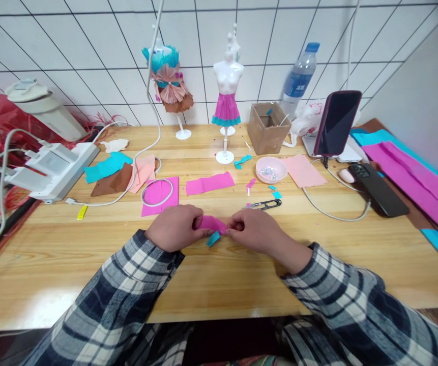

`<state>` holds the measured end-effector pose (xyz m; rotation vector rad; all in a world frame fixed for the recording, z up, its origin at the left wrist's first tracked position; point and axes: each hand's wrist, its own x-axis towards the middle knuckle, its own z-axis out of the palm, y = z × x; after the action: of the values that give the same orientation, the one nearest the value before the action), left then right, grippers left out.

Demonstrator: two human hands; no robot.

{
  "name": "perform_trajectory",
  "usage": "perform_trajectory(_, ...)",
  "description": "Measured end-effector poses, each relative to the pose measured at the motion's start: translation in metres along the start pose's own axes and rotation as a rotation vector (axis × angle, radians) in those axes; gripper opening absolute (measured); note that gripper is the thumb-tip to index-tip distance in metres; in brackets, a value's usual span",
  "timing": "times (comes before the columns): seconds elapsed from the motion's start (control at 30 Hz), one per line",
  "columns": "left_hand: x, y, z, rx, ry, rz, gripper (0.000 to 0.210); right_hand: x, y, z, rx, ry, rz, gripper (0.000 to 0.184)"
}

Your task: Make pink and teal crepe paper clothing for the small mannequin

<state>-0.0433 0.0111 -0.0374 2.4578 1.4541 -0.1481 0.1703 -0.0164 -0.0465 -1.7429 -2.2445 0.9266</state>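
Note:
Between my hands a small strip of magenta crepe paper is stretched over the table. My left hand pinches its left end, and my right hand pinches the other end with thumb and forefinger. A small teal paper piece sits just below the strip; I cannot tell whether it is attached. Thread snips lie behind my right hand. Farther back is a longer magenta paper strip. A white mini mannequin wears a magenta skirt with a teal hem.
A dressed mannequin stands at the back left. A pink dish of small shiny bits, a cardboard box and a propped phone are right of centre. A power strip and cables lie left. Paper sheets line the right side.

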Motion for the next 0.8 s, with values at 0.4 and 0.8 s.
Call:
perform_trajectory(0.4, 0.0, 0.001, -0.001, 0.008, -0.004, 0.001, 0.039, -0.001, -0.002, 0.001, -0.086, 0.026, 0.025, 0.011)
perform_trajectory(0.8, 0.0, 0.005, -0.001, -0.003, -0.01, -0.043, 0.047, -0.02, -0.008, -0.002, -0.037, 0.179, -0.37, 0.023)
